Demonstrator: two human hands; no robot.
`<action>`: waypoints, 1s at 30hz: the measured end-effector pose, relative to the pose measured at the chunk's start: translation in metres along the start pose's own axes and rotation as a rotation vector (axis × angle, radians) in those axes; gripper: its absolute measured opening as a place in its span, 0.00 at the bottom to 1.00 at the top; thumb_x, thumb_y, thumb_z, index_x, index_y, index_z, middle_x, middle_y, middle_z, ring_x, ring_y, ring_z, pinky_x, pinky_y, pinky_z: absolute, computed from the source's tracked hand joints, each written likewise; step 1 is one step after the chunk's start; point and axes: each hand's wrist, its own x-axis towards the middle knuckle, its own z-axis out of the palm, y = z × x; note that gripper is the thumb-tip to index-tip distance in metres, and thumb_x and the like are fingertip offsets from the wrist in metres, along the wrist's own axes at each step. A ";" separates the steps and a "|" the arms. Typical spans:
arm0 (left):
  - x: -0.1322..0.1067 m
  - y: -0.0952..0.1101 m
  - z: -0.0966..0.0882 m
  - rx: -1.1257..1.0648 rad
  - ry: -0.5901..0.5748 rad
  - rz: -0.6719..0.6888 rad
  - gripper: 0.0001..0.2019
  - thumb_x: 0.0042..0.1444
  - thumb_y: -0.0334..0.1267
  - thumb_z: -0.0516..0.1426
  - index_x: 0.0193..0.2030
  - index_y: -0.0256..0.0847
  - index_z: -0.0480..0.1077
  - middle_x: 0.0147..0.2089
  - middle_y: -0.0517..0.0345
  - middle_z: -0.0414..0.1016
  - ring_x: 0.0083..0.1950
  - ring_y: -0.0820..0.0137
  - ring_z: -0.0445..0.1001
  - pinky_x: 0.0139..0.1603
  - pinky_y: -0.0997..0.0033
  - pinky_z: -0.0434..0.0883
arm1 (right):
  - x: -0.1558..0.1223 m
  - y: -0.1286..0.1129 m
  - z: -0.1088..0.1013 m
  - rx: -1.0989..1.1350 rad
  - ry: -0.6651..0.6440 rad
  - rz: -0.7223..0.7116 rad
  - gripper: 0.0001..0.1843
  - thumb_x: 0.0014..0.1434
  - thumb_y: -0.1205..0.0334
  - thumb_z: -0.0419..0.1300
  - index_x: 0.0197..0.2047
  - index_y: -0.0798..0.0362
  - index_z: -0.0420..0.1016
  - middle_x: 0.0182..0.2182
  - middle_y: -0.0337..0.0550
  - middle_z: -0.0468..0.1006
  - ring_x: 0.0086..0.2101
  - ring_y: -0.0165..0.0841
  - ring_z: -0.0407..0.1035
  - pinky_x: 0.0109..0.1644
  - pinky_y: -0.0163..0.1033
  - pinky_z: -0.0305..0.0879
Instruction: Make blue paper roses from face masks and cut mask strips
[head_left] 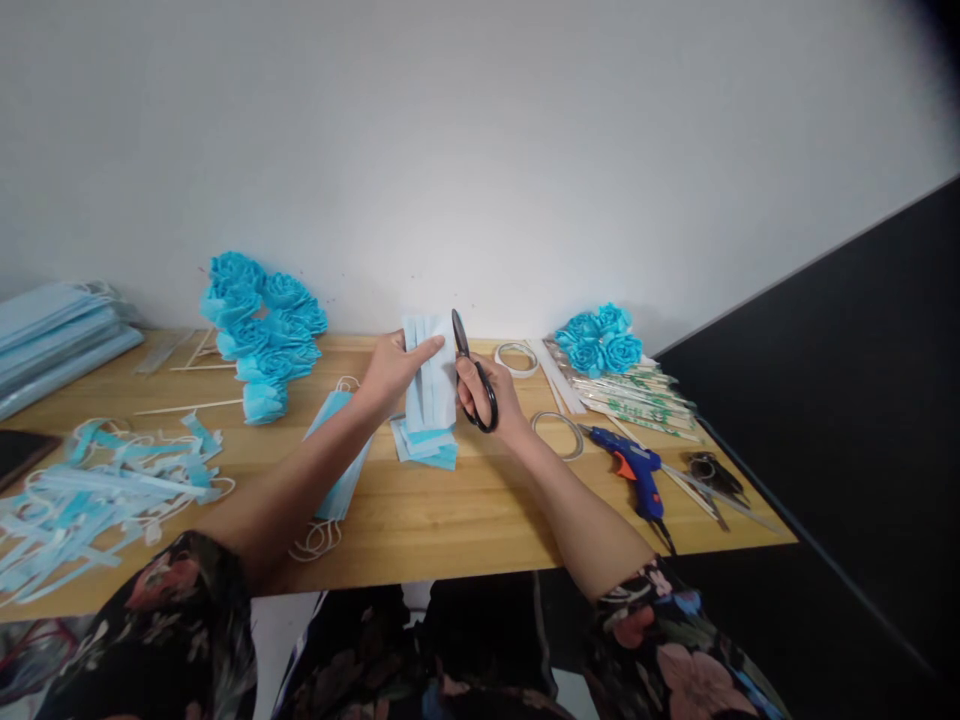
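My left hand [396, 368] grips a pleated light-blue face mask [431, 385] and holds it upright above the table, thumb across its front. No ear loops show on this mask. In my right hand [489, 392] is a pair of black-handled scissors [478, 375], fingers in the handles and blades pointing up along the mask's right edge. Below the held mask lie several cut blue pieces [427, 448]. A whole face mask with ear loops [341, 465] lies under and beside my left forearm, partly hidden by it.
Blue flowers [262, 325] stand at the back left, more flowers [600, 340] at the back right on wrapped sticks [637, 400]. Cut strips [112, 490] heap at left, near stacked masks [56, 335]. Tape rolls [516, 360] and a blue glue gun [634, 465] lie right.
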 end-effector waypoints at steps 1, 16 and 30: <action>0.000 0.000 0.000 -0.008 -0.002 -0.009 0.21 0.41 0.52 0.70 0.32 0.35 0.75 0.31 0.54 0.77 0.29 0.68 0.73 0.31 0.70 0.70 | 0.000 0.000 0.000 0.019 0.000 0.004 0.31 0.60 0.29 0.57 0.26 0.50 0.65 0.15 0.32 0.64 0.16 0.24 0.59 0.21 0.33 0.57; 0.004 0.002 -0.007 -0.198 -0.363 -0.133 0.27 0.48 0.50 0.68 0.49 0.32 0.78 0.47 0.39 0.83 0.54 0.51 0.79 0.56 0.56 0.74 | 0.019 -0.002 -0.024 0.587 -0.089 0.254 0.44 0.57 0.19 0.47 0.39 0.53 0.80 0.11 0.25 0.52 0.12 0.23 0.44 0.20 0.31 0.62; 0.039 0.021 -0.003 -0.050 -0.037 -0.026 0.18 0.51 0.46 0.68 0.42 0.34 0.75 0.38 0.50 0.80 0.48 0.55 0.81 0.52 0.57 0.78 | 0.026 0.008 -0.042 0.491 -0.057 0.097 0.37 0.52 0.26 0.63 0.50 0.48 0.73 0.26 0.33 0.74 0.28 0.30 0.69 0.38 0.40 0.77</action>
